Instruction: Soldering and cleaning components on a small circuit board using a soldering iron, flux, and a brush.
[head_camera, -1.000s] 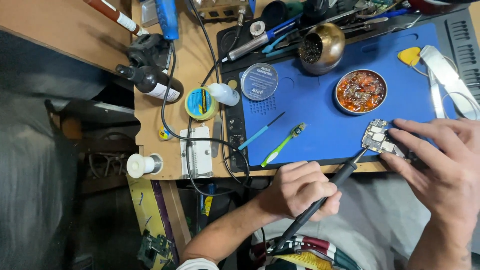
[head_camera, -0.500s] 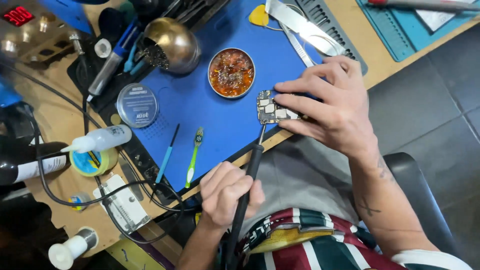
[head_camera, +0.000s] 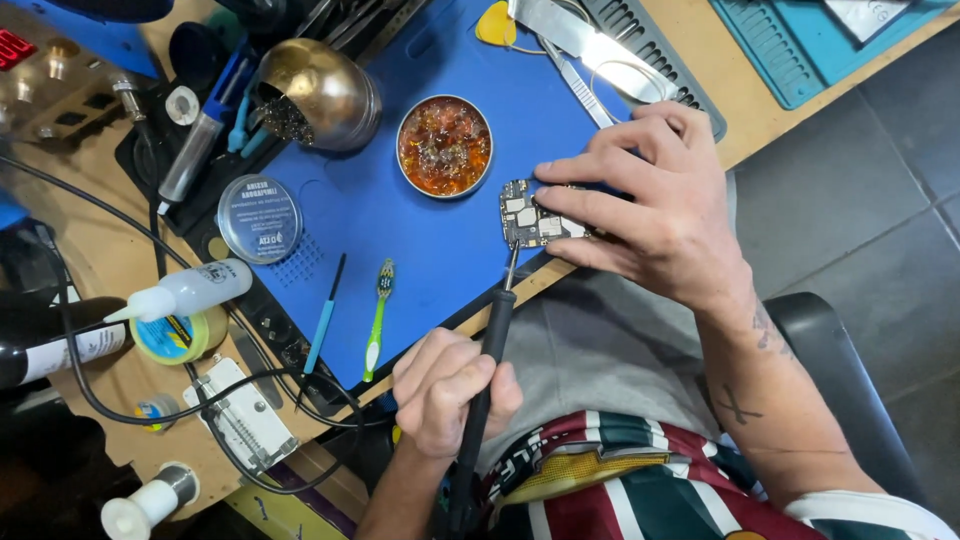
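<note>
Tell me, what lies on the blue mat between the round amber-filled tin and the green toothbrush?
Nothing: in the head view, only bare blue mat stretches between the tin and the green toothbrush.

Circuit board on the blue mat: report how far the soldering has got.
Done: the workplace looks set up, the flux tin open and the circuit board at the blue mat's near edge. In hand: the right hand pins the board while the left hand brings the soldering iron tip to its lower edge. Left: unclear, since the joints are too small to judge.
</note>
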